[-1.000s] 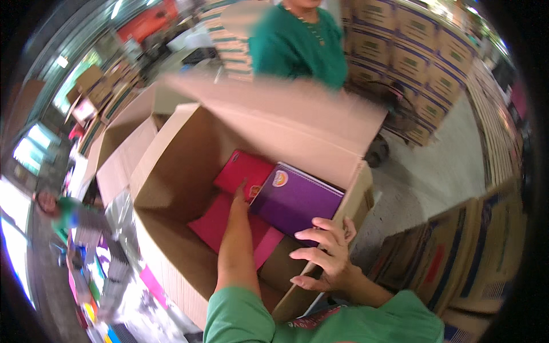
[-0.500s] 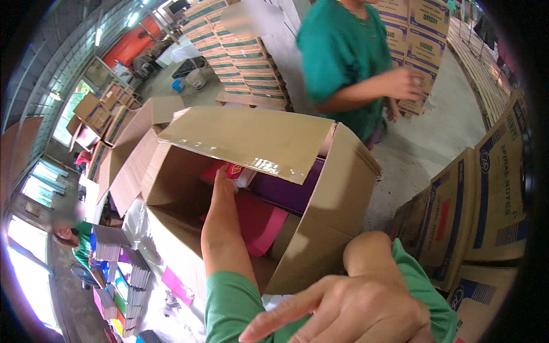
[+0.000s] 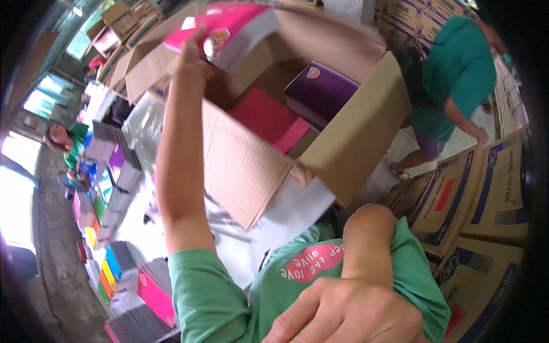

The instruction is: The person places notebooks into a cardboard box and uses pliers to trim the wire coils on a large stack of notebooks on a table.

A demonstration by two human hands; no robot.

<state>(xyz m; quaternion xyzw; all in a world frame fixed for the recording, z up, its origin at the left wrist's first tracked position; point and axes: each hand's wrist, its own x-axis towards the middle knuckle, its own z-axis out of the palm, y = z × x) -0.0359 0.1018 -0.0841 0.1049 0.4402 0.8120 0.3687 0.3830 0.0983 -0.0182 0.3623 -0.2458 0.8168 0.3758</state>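
Observation:
My left hand (image 3: 191, 60) grips a stack of pink notebooks (image 3: 240, 26) above the far left part of an open cardboard box (image 3: 354, 143). Motion blurs the stack, and how many notebooks it holds cannot be made out. Inside the box lie purple spiral notebooks (image 3: 320, 91) on the right and a flat pink sheet or cover (image 3: 263, 117) beside them. My right hand (image 3: 354, 311) is close to the camera at the lower edge, its back toward me. It holds nothing that I can see; its fingers are partly cut off by the frame.
Stacks of coloured notebooks (image 3: 114, 211) stand at the left on a white surface, with clear plastic (image 3: 140, 128) nearby. Closed cartons (image 3: 492, 200) are piled at my right. A co-worker in green (image 3: 457, 80) is beyond the box; another person (image 3: 71, 143) is at far left.
My left hand has come up out of the box, lifting the pink notebooks up and left. The near box flap now hangs outward. The co-worker has shifted right and bends over.

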